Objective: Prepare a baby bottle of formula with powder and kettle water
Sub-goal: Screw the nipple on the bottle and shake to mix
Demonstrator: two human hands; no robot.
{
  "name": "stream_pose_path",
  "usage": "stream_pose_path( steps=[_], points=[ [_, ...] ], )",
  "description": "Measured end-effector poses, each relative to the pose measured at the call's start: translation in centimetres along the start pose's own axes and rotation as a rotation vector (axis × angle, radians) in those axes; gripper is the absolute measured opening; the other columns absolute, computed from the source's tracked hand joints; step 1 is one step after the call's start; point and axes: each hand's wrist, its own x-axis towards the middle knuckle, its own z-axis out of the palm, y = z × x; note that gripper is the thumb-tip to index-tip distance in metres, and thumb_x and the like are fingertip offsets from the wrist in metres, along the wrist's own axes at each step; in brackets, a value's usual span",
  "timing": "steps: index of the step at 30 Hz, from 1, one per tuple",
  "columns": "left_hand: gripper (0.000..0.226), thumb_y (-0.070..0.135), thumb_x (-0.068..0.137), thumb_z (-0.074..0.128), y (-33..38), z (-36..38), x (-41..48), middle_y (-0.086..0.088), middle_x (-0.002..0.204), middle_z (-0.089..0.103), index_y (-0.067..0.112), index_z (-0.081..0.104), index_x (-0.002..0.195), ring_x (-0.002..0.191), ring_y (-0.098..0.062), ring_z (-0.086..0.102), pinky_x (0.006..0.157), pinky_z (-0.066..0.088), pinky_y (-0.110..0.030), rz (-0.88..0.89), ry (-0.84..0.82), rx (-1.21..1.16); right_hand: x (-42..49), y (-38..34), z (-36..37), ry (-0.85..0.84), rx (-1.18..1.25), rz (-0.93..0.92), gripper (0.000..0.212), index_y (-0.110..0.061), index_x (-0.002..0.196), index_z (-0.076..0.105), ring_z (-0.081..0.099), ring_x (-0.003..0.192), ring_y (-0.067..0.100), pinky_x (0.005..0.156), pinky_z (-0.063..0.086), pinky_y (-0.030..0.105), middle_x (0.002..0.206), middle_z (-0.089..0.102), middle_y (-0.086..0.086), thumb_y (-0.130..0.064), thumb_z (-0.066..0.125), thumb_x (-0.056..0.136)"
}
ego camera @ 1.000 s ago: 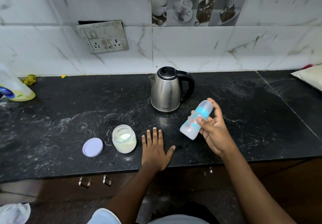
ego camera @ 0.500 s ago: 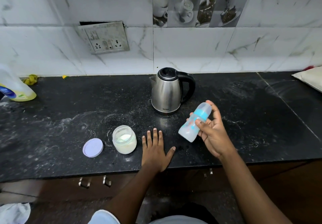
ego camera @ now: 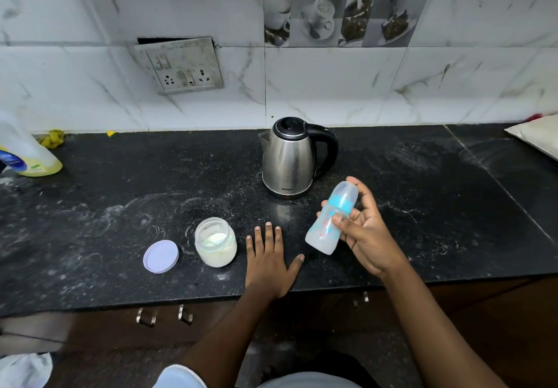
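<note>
My right hand (ego camera: pixel 367 238) grips a capped baby bottle (ego camera: pixel 330 218) with a blue collar, tilted above the black counter (ego camera: pixel 120 200), its cap end pointing up and away from me. My left hand (ego camera: pixel 268 262) lies flat on the counter, fingers spread, holding nothing. A steel kettle (ego camera: pixel 290 158) with a black handle stands just behind both hands, lid shut. To the left of my left hand is an open jar of white powder (ego camera: pixel 216 242), and its pale lilac lid (ego camera: pixel 161 256) lies flat beside it.
A yellow liquid bottle (ego camera: pixel 24 152) stands at the far left. A pale cushion-like item (ego camera: pixel 537 135) sits at the far right edge. A wall socket plate (ego camera: pixel 181 66) hangs behind. Drawer handles (ego camera: pixel 164 315) sit below the counter's front edge.
The bottle in my right hand has shifted slightly down and left, staying tilted. My left hand has stayed flat on the counter.
</note>
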Motion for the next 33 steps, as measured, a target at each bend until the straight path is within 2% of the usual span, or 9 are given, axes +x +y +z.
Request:
stream_pose_path(
  steps=[3,7,11,15,19,23,27,30,33],
  points=[
    [0.098,0.079,0.100,0.015,0.1,0.0,0.0,-0.013,0.179,-0.012,0.013,-0.004,0.170,0.164,-0.036,-0.018,0.131,-0.013,-0.056,0.002,0.013,0.005,0.4,-0.3,-0.4,0.075,0.050,-0.026,0.079,-0.041,0.152,0.041,0.055,0.136,0.044,0.108,0.050,0.057,0.146,0.053,0.031,-0.001,0.068,0.089],
    [0.098,0.079,0.100,0.015,-0.1,0.2,-0.1,-0.012,0.179,-0.012,0.014,-0.004,0.170,0.164,-0.036,-0.018,0.131,-0.012,-0.057,-0.003,0.012,0.012,0.2,-0.4,-0.3,-0.018,-0.012,0.007,0.081,-0.040,0.151,0.042,0.056,0.136,0.043,0.106,0.052,0.055,0.139,0.061,0.024,0.002,0.068,0.088],
    [0.098,0.079,0.100,0.014,0.0,0.1,0.1,-0.012,0.179,-0.012,0.014,-0.004,0.170,0.164,-0.035,-0.019,0.131,-0.012,-0.057,-0.001,0.012,0.007,0.4,-0.4,-0.2,0.082,0.043,-0.024,0.080,-0.040,0.152,0.041,0.059,0.131,0.042,0.105,0.053,0.054,0.145,0.054,0.030,0.000,0.068,0.088],
    [0.097,0.079,0.101,0.015,0.1,0.1,-0.1,-0.012,0.179,-0.013,0.014,-0.005,0.170,0.164,-0.036,-0.019,0.131,-0.012,-0.057,0.000,0.006,0.016,-0.1,0.2,0.1,-0.019,-0.025,0.010,0.081,-0.041,0.150,0.044,0.059,0.131,0.039,0.107,0.051,0.057,0.140,0.061,0.024,0.001,0.070,0.086],
    [0.097,0.079,0.100,0.015,0.0,0.1,0.0,-0.012,0.179,-0.012,0.014,-0.004,0.170,0.164,-0.035,-0.019,0.131,-0.012,-0.057,-0.005,0.012,0.002,0.0,0.1,0.0,0.085,0.048,-0.012,0.083,-0.041,0.152,0.041,0.056,0.134,0.044,0.109,0.048,0.059,0.147,0.053,0.029,-0.003,0.072,0.085],
    [0.097,0.079,0.100,0.015,0.0,0.3,0.1,-0.012,0.179,-0.011,0.014,-0.004,0.170,0.164,-0.036,-0.017,0.131,-0.011,-0.057,-0.002,0.018,0.013,-0.4,0.4,0.1,-0.006,-0.006,0.023,0.082,-0.043,0.149,0.046,0.058,0.133,0.040,0.106,0.053,0.056,0.144,0.056,0.028,-0.003,0.077,0.085],
    [0.097,0.079,0.100,0.016,0.1,0.2,0.0,-0.012,0.179,-0.010,0.014,-0.002,0.171,0.164,-0.036,-0.016,0.132,-0.011,-0.057,0.001,0.024,-0.002,-0.2,0.3,0.0,0.144,0.100,-0.025,0.084,-0.040,0.151,0.042,0.056,0.136,0.042,0.110,0.047,0.059,0.144,0.057,0.026,-0.007,0.077,0.083],
    [0.097,0.079,0.100,0.016,0.0,0.3,-0.1,-0.013,0.179,-0.010,0.014,-0.003,0.171,0.164,-0.036,-0.016,0.131,-0.010,-0.057,0.002,0.019,0.013,-0.4,0.6,0.2,0.039,0.003,0.026,0.082,-0.041,0.150,0.043,0.060,0.128,0.036,0.107,0.051,0.057,0.139,0.059,0.026,-0.001,0.071,0.085],
    [0.097,0.079,0.101,0.016,0.0,0.3,0.1,-0.012,0.179,-0.011,0.014,-0.003,0.170,0.164,-0.036,-0.017,0.131,-0.010,-0.057,-0.005,0.014,0.008,-0.5,0.5,0.1,0.033,0.009,0.021,0.080,-0.038,0.151,0.043,0.058,0.132,0.044,0.108,0.049,0.060,0.142,0.059,0.028,0.000,0.070,0.086]
  ],
)
